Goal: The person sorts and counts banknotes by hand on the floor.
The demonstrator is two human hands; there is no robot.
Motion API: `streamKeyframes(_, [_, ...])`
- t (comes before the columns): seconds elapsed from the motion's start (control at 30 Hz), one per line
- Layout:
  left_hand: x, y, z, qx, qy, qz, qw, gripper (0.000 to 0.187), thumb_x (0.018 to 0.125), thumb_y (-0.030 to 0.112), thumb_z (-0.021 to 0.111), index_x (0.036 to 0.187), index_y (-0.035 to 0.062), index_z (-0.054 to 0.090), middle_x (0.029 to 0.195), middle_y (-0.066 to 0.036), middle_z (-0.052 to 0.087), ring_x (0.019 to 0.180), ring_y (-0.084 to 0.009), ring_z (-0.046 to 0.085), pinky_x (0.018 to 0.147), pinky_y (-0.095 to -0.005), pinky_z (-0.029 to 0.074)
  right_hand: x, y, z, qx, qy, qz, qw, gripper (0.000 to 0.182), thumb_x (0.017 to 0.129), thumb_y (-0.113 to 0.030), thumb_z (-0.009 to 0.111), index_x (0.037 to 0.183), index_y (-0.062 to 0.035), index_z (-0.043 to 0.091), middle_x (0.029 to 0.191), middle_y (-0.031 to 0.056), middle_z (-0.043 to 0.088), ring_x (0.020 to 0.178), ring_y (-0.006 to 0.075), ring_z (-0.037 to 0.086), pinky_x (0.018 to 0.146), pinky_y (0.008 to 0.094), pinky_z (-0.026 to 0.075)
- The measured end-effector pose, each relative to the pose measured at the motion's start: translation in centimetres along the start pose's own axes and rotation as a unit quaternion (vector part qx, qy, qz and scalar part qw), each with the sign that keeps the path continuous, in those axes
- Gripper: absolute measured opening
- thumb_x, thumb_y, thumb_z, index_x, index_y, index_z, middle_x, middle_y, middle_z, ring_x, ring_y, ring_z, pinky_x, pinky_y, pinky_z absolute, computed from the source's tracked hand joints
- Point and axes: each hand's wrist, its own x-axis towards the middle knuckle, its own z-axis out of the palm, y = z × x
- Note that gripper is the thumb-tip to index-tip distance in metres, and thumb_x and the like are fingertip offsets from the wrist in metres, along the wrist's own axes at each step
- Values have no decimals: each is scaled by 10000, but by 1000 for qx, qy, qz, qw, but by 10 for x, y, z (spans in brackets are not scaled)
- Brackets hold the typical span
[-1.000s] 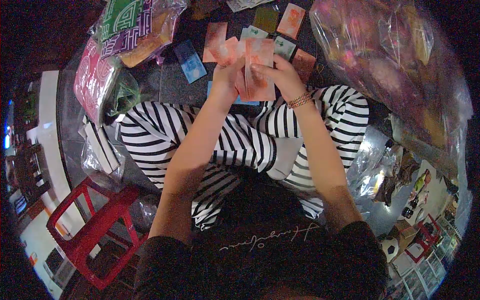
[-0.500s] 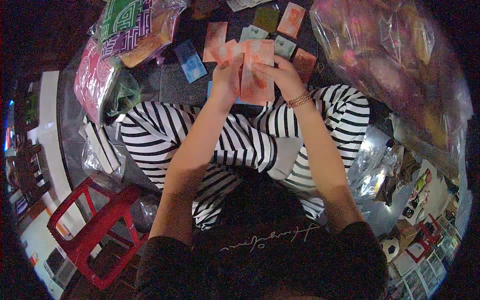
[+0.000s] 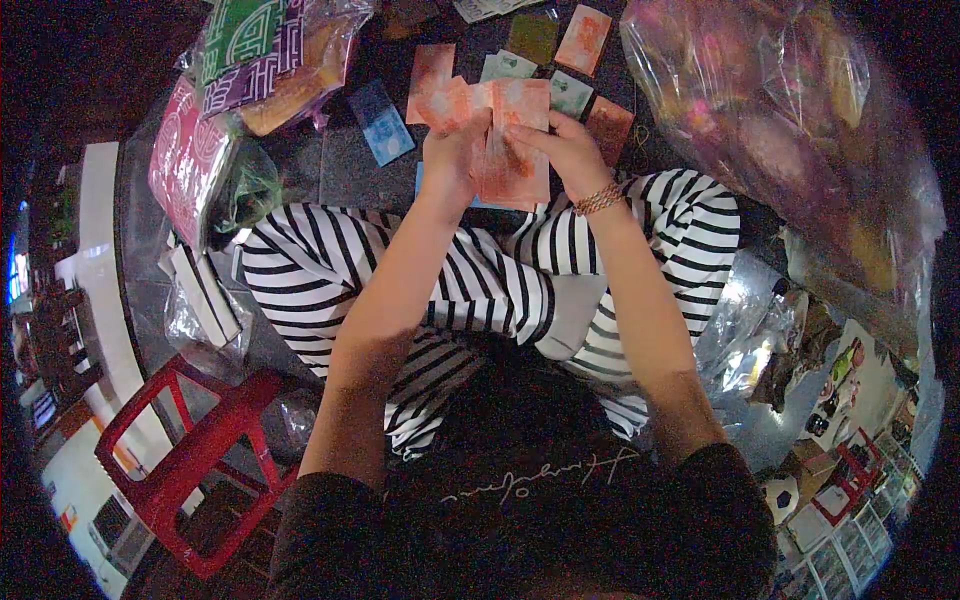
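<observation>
Orange-red banknotes [image 3: 512, 175] are held in front of my crossed legs, several of them overlapping. My left hand [image 3: 453, 162] is closed on their left side, thumb on top. At the right edge, my right hand [image 3: 574, 158] pinches the same banknotes, its thumb lying across the face. On the dark floor beyond lie more notes: a blue banknote [image 3: 381, 122] to the left, a green banknote [image 3: 570, 94] just past my right hand, and a red banknote [image 3: 584, 40] at the far right. Part of another blue note shows beneath the held ones.
Plastic-wrapped colourful packs [image 3: 262, 60] lie at the left, and a large clear plastic bag [image 3: 790, 130] fills the right. A red plastic stool [image 3: 190, 450] stands at lower left. Beside my left knee is a small plastic bag [image 3: 205, 310].
My left hand has shifted slightly up and right, its fingers further over the held banknotes. The right hand has barely moved, and the notes on the floor look the same.
</observation>
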Motion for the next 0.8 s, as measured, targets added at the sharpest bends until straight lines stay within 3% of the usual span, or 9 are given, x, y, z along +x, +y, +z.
streamKeyframes(0.1, [-3,4,2,27,4,-2,1000,175,793,-19,566,966,-9,542,919,-85,596,806,-180,606,668,-299,509,-1,-1,1,-19,31,-20,999,314,779,-117,643,1050,20,564,1022,67,608,924,124,565,824,248,423])
streamKeyframes(0.2, [0,4,1,46,-53,23,997,268,807,86,582,1055,1,529,992,-78,588,881,-188,595,753,-310,500,3,3,-2,0,20,-44,999,315,767,-123,658,1038,12,571,1020,62,607,917,119,560,815,244,416])
streamKeyframes(0.27, [3,5,-1,-1,-1,-50,999,262,802,27,557,1057,0,501,972,-92,586,860,-196,600,720,-309,509,3,5,-3,-9,23,-50,998,305,767,-131,659,1026,9,580,1008,57,611,905,116,561,802,239,417])
streamKeyframes(0.37, [2,2,-3,-26,-62,-74,995,263,817,62,539,1071,8,497,976,-87,586,866,-199,600,726,-317,508,0,1,-4,-13,29,-36,999,282,768,-143,659,1000,6,597,981,45,618,881,109,564,781,231,417])
streamKeyframes(0.47, [4,-2,-7,-32,-44,-83,995,252,825,68,525,1071,15,504,982,-84,586,875,-202,597,723,-326,507,0,0,-6,-34,41,-11,999,268,771,-153,658,978,10,610,958,37,623,864,103,566,768,225,416])
streamKeyframes(0.6, [1,1,-3,-8,-63,-26,998,255,827,73,535,1074,16,502,991,-84,583,879,-203,593,732,-327,503,1,1,-6,-69,56,-2,996,285,771,-177,666,970,20,612,961,42,623,862,100,564,775,225,416])
streamKeyframes(0.63, [-2,4,-1,21,-40,-22,999,275,837,138,542,1086,26,504,992,-78,583,893,-196,587,742,-316,495,1,1,-6,-69,57,-2,996,285,771,-177,666,970,20,612,961,42,623,862,100,564,775,225,416])
streamKeyframes(0.67, [-3,6,0,50,-16,-18,998,304,848,203,550,1099,36,506,993,-72,583,906,-190,581,752,-306,486,1,0,-4,-48,50,-16,997,298,771,-183,668,978,22,606,968,46,622,867,102,565,783,225,415])
streamKeyframes(0.8, [-3,8,2,38,-20,1,999,303,842,190,558,1095,33,507,1000,-73,584,911,-192,580,757,-311,489,-1,-3,1,-48,53,-81,994,324,773,-182,670,1006,27,586,990,54,615,907,108,558,819,231,408])
